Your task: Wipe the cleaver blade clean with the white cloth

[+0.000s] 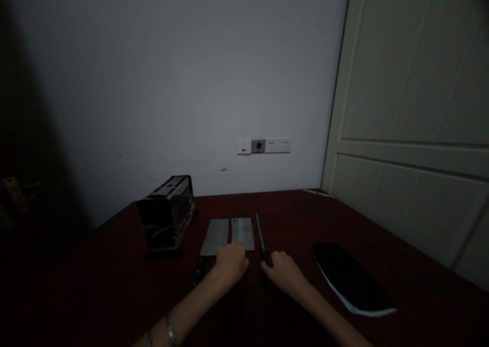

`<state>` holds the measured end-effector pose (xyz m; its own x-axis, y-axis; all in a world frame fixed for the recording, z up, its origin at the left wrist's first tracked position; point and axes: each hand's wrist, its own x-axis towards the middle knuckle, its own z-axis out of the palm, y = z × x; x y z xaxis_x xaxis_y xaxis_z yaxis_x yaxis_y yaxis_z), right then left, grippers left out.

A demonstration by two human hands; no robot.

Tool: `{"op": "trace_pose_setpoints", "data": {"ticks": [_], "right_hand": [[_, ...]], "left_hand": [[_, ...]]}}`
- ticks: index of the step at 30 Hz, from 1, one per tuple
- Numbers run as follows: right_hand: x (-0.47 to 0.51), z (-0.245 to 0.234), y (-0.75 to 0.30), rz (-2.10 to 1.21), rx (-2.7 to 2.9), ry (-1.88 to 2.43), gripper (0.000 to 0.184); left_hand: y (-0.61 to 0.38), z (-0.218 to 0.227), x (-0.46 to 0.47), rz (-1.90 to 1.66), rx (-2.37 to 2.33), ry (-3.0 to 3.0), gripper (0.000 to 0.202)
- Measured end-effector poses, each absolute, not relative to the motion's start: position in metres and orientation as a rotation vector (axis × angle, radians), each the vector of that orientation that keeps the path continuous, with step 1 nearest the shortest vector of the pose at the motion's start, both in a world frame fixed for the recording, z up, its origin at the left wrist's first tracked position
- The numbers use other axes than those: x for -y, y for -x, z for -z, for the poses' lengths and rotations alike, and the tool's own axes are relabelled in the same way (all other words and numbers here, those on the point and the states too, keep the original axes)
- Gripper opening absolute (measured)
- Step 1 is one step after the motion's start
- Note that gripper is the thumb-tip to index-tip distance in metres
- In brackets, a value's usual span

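Two wide-bladed cleavers lie side by side on the dark red table. The left cleaver (215,236) has its black riveted handle toward me. My left hand (231,263) is closed at the lower end of the right cleaver (243,233), whose handle is hidden beneath the fist. Just to the right is a sharpening steel (260,232), a thin grey rod pointing away from me. Around its black handle my right hand (286,271) is closed. Both hands rest low, close to the tabletop.
A black slotted box-like holder (168,212) stands at the left. A flat black piece with a white edge (351,281) lies at the right. Behind the table (290,214) is a wall with sockets (278,145); a pale panelled door (412,107) borders the right side.
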<state>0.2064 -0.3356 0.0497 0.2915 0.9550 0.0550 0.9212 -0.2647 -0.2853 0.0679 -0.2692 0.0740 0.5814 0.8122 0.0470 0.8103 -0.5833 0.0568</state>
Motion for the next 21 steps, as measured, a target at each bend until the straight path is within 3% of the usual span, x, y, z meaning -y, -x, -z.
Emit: {"op": "trace_pose_setpoints", "data": {"ticks": [9, 21], "right_hand": [[0.334, -0.043, -0.211, -0.184, 1.676, 2.271, 0.032], [0.342, -0.040, -0.230, -0.173, 1.634, 2.288, 0.031]], "left_hand": [[-0.053, -0.070, 0.259, -0.027, -1.379, -2.742, 0.040], [-0.049, -0.066, 0.250, 0.012, -1.361, -2.636, 0.037]]}}
